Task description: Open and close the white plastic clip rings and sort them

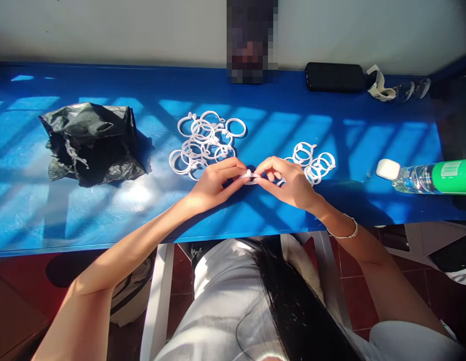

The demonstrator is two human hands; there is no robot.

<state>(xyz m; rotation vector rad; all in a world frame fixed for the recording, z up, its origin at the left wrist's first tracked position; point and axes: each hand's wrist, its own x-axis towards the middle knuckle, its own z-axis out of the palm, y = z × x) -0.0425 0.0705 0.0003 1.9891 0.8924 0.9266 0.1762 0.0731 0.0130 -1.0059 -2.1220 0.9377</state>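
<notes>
Near the front middle of the table, a white plastic ring with a small knob, like a curtain ring (251, 175), is pinched between both hands. My left hand (218, 184) grips its left side between thumb and fingertips. On the other side, the thumb and index finger of my right hand (289, 183) close on it. Just beyond my left hand lies a loose pile of white rings (203, 131) with small eyelets. A smaller group of similar rings (304, 153) rests behind my right hand, which partly hides it.
A crumpled black plastic bag (92, 143) sits at the left of the blue table (150, 220). At the right lies a bottle with a green label (424, 178). A black phone-like slab (334, 77), a whitish strap (379, 87) and glasses (409, 90) are along the back edge.
</notes>
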